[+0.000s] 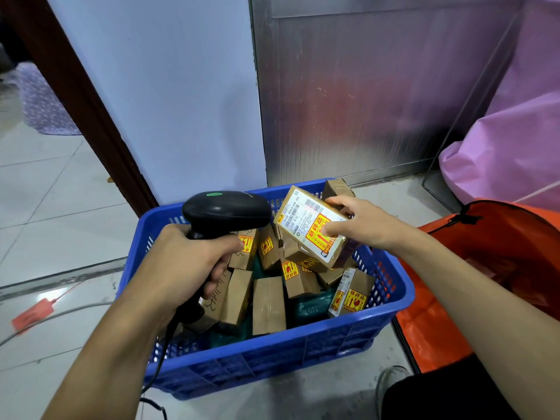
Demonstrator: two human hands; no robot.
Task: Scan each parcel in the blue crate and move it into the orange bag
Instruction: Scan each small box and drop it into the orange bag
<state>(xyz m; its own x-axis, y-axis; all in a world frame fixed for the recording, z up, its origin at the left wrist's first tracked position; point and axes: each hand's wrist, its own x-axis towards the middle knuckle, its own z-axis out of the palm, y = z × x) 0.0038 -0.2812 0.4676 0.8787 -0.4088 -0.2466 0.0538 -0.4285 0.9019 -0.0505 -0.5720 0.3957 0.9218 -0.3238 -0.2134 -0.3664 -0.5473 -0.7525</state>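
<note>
One parcel (306, 228) is lifted, in the centre-right of the frame, above the far right part of the blue crate (303, 338). It is a small brown cardboard box, tilted, with its top face covered by a white shipping label carrying barcodes and a red-and-yellow sticker with an arrow. The right hand (363, 227) grips it from the right, thumb on the label and fingers curled over the far edge.

To its left, one black handheld scanner (225, 212) has its head just beside the box. The left hand (185, 265) is wrapped tightly round the scanner's handle, and its dark cable trails down over the crate's near left corner.

In the single crate lie roughly ten more cardboard parcels (268, 301), jumbled at all angles. At least five show the same red-and-yellow sticker. Dark green soft packets (312, 304) show between them; how many I cannot tell.

One orange bag (433, 331) stands open just to the right of the crate, on the tiled floor (60, 189). One orange tag (31, 313) lies on the floor at the lower left. Pink sheeting (515, 131) fills the upper right.
</note>
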